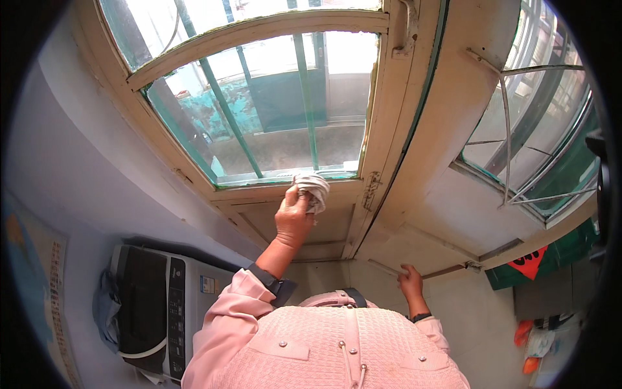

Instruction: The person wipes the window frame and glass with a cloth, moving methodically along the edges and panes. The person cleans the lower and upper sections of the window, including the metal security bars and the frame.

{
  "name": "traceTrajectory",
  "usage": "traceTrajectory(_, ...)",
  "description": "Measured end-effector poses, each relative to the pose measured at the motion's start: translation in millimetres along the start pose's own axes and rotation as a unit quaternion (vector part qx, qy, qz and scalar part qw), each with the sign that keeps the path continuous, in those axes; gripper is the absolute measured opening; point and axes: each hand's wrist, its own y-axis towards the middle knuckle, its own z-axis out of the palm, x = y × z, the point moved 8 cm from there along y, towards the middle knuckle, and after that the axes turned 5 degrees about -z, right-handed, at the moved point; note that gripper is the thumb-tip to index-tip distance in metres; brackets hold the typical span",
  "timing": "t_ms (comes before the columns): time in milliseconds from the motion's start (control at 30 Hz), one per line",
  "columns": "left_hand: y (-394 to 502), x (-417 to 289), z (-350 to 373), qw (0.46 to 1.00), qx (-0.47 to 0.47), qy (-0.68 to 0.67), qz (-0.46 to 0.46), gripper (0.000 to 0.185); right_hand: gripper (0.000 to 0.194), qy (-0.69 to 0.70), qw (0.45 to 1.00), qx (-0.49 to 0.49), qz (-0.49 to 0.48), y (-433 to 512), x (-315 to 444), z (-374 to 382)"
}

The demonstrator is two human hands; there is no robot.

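My left hand (294,221) grips a bunched, striped pale cloth (313,190). The cloth rests against the lower edge of a glass pane (277,97), where the glass meets the cream-painted wooden door frame (291,193). Smudges and rough green putty or paint show along the pane's borders. Lower down on the right, my right hand (413,286) hangs beside my body, its fingers loosely curled and slightly apart. Nothing is visible in it. A metal bolt (371,190) is fixed to the door's edge, with a pull handle (406,31) higher up.
A top-loading washing machine (167,311) stands at left, a blue-grey cloth (106,311) hanging on its side. At right is another wooden panel with a wire-crossed window (529,146). Green bars (306,97) stand behind the glass. A map-like poster (36,291) covers the left wall.
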Motion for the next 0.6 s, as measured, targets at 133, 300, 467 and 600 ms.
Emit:
traceTrajectory(133, 1.9, -29.9, 18.7, 0.999, 0.035, -0.012, 0.019, 0.045, 0.031, 0.034, 0.994, -0.015, 0.105, -44.6, -89.2, -21.2)
traceTrajectory(300, 9.8, -72.2, 47.4, 0.993, 0.106, -0.034, 0.035, 0.047, 0.032, 0.003, 0.994, 0.020, 0.108, -75.9, -129.8, -39.9)
traceTrajectory(467, 12.0, -93.0, 61.6, 0.987, 0.133, -0.089, 0.014, 0.047, 0.031, 0.017, 0.993, 0.065, 0.102, -72.5, -145.0, -43.7)
traceTrajectory(600, 14.0, -73.3, 61.4, 0.899, 0.143, -0.397, -0.113, 0.033, 0.033, 0.221, 0.958, 0.016, 0.182, -47.6, -144.9, -34.8)
